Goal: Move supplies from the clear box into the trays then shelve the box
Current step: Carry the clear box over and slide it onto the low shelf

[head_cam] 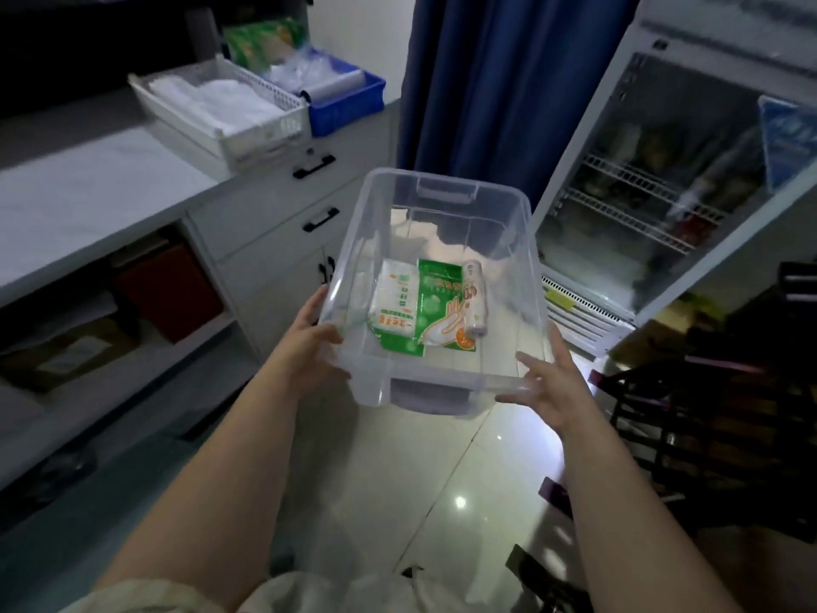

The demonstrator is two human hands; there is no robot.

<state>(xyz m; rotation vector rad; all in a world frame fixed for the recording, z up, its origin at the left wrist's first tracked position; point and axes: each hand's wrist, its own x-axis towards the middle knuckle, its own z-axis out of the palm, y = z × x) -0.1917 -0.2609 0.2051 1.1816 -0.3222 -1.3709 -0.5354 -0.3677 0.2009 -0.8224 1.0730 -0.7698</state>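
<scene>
I hold the clear box in the air over the tiled floor, at chest height. My left hand grips its near left corner and my right hand grips its near right corner. On the box's bottom lie a white packet, a green glove packet and a small white roll. On the counter at the upper left stand a white slotted tray with white bags and a blue tray with clear plastic rolls and a green pack.
A grey counter with drawers and open lower shelves runs along the left. A blue curtain hangs behind. A glass-door fridge stands at the right, and dark clutter fills the floor at the right.
</scene>
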